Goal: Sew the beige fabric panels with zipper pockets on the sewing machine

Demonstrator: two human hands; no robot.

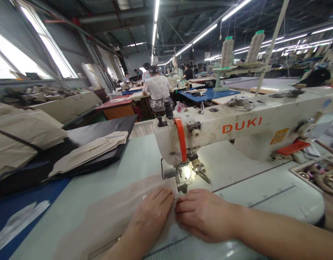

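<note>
A thin beige fabric piece (107,209) lies across the machine bed, its far corner close to the presser foot. My left hand (152,209) is closed on the fabric's right end, fingers pressed together and pointing at the needle area. Beside it, my right hand (201,213) has its fingers curled in at the same edge; its fingertips and grip are partly hidden. Both hands are just in front of the sewing machine (210,130), marked DUKI. A lamp lights the round needle plate (185,174) beyond my fingers.
Stacked beige fabric pieces (90,150) rest on black material (112,126) at left, near a larger beige bundle (22,133). A box of metal fittings (322,173) stands at right. Thread cones (227,52) rise behind the machine. A seated person (157,86) is farther back.
</note>
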